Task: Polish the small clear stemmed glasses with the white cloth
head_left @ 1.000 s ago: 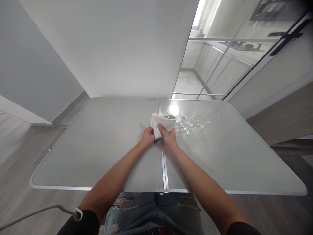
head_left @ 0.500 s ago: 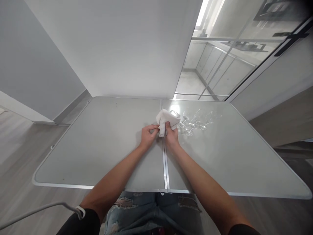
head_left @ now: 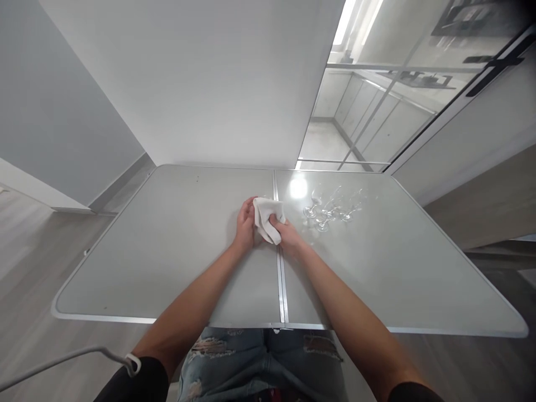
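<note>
A white cloth is bunched between my two hands over the table's middle seam. My right hand grips it from the right, thumb pressed into the folds. On its left side my left hand is closed, fingers curled around a clear glass that the cloth mostly hides. Only a faint transparent edge shows above the cloth. To the right, several clear stemmed glasses lie or stand close together on the table; their outlines overlap and are hard to separate.
The pale grey folding table has a metal rim and a metal centre seam. A white wall rises behind it, with a glass-paned door at the back right. A grey cable hangs by my left arm.
Both hands have drawn the cloth slightly left and turned it. The round glass rim that stuck out at the upper right is now hidden. My left hand has moved from a pinch to a wider hold.
</note>
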The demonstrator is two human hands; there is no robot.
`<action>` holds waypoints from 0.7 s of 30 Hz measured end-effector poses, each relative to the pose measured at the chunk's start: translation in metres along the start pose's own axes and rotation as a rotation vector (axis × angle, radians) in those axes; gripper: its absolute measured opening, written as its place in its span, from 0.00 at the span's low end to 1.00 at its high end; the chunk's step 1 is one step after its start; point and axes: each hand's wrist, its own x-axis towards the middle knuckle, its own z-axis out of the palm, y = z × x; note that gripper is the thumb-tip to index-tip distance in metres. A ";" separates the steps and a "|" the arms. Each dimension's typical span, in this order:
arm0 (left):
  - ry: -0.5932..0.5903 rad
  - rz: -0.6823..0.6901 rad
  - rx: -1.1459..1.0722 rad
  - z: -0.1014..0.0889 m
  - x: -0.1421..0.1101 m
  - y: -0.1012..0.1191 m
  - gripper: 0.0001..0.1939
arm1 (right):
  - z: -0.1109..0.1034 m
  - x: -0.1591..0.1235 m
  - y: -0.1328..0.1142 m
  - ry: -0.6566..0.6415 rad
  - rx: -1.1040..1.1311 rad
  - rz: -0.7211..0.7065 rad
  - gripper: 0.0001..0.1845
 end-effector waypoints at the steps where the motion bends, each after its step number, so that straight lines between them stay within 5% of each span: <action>1: -0.036 -0.033 -0.046 0.001 -0.001 0.002 0.28 | 0.001 -0.002 0.000 -0.022 -0.008 0.031 0.27; 7: -0.129 -0.076 -0.167 -0.001 -0.003 0.007 0.32 | -0.004 -0.010 -0.012 -0.156 -0.018 0.077 0.24; 10: -0.102 -0.051 -0.144 -0.002 -0.003 0.006 0.30 | -0.005 -0.012 -0.019 -0.208 -0.141 -0.060 0.33; 13: -0.078 -0.015 -0.061 -0.002 -0.002 0.004 0.29 | -0.006 -0.011 -0.020 -0.129 -0.468 -0.281 0.38; 17: -0.078 -0.014 -0.012 -0.005 0.002 0.002 0.29 | -0.008 -0.009 -0.014 -0.064 -0.764 -0.374 0.28; 21: -0.076 -0.027 -0.040 -0.009 0.005 0.002 0.29 | -0.006 -0.009 -0.013 -0.150 -0.579 -0.246 0.17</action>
